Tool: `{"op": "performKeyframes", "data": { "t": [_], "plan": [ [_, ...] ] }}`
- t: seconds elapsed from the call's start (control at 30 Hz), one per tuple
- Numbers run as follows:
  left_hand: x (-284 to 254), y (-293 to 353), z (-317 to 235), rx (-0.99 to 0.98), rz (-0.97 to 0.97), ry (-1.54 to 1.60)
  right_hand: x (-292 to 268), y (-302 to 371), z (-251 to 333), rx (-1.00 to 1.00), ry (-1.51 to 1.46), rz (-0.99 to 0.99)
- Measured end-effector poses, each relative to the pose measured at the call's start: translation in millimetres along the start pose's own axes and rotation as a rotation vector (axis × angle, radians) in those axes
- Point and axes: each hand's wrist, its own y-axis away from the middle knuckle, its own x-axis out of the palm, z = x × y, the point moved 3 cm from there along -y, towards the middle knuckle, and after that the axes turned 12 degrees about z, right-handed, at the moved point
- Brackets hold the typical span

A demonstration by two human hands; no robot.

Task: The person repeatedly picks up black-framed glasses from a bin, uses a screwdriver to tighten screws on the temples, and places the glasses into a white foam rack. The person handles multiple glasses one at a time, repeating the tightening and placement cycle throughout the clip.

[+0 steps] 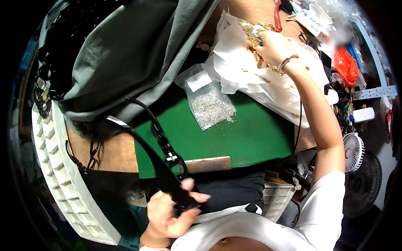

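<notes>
My left hand [169,209] is low in the head view, near my body, closed around the end of a black strap [161,161] that runs up toward a grey fabric bag [125,54]. My right hand [274,46], with a bracelet on the wrist, reaches far across the table into a pile of small gold metal fittings [253,35] lying on white tissue paper [234,71]; the fingers are bent down among the pieces, and whether they grip one is hidden.
A clear plastic bag of small silver parts [211,104] lies on a green mat [251,134] over a wooden table [115,154]. A white foam tray [67,184] stands at the left. Clutter, an orange bag [345,65] and fans [354,150] sit at the right.
</notes>
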Motion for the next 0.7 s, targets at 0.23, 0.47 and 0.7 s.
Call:
{"op": "performKeyframes", "data": {
  "t": [0.23,0.47,0.7],
  "plan": [
    [11.3,-29.3,9.1,0.002,0.125,-0.112,-58.3,80.0,40.1,0.176,-0.808,0.387],
    [27.9,-31.0,3.7,-0.085,-0.017,-0.152,-27.3,164.3,120.8,-0.532,-1.239,0.558],
    [24.8,-27.6,6.2,0.058,-0.105,-0.223,-28.0,163.8,130.2,-0.653,-1.073,0.498]
  ]
}}
